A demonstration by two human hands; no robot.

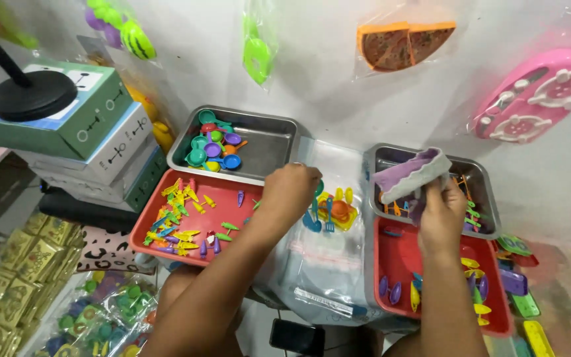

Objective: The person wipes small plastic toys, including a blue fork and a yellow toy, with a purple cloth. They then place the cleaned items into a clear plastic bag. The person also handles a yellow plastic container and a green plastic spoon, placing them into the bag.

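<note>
My left hand (290, 190) rests closed at the opening of a clear plastic bag (325, 264), fingers hidden; a teal toy utensil (313, 215) shows just below it. Inside the bag lie small toy pieces, yellow and orange (338, 208). My right hand (441, 211) is raised over the right metal tray (484, 182) and grips a purple and white toy tray (412, 173), tilted. A red tray (223, 198) on the left holds several tiny yellow, green and purple toy utensils.
A metal tray (272, 142) at the back left holds small coloured toy pans. A second red tray (401, 264) lies at the right with a few toy spoons. Stacked boxes (94, 125) stand at the left. Bagged toys hang on the wall (404, 43).
</note>
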